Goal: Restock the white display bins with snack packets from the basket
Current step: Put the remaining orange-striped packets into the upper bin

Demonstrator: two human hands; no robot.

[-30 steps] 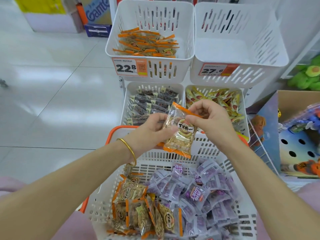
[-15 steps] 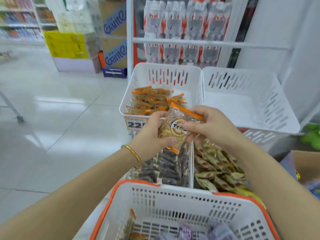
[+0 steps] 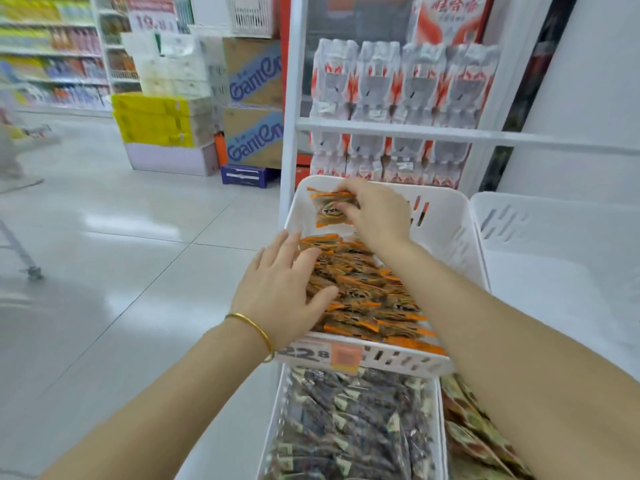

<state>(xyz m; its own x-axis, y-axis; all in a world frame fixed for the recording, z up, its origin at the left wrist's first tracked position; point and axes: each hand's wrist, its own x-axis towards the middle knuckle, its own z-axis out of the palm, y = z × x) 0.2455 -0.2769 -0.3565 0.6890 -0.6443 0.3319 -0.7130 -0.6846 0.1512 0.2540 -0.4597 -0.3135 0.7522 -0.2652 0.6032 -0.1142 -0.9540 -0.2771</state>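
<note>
Right hand (image 3: 377, 216) is pinching packet (image 3: 330, 212), just brought from basket, at bin's (image 3: 446, 223) 12 o'clock; left hand (image 3: 280, 289), fingers spread, is pressing pile (image 3: 367, 299); drop nearly done

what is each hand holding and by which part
The right hand pinches an orange-edged snack packet by its right edge. The left hand holds nothing; its fingers lie flat on the pile in the bin.
</note>
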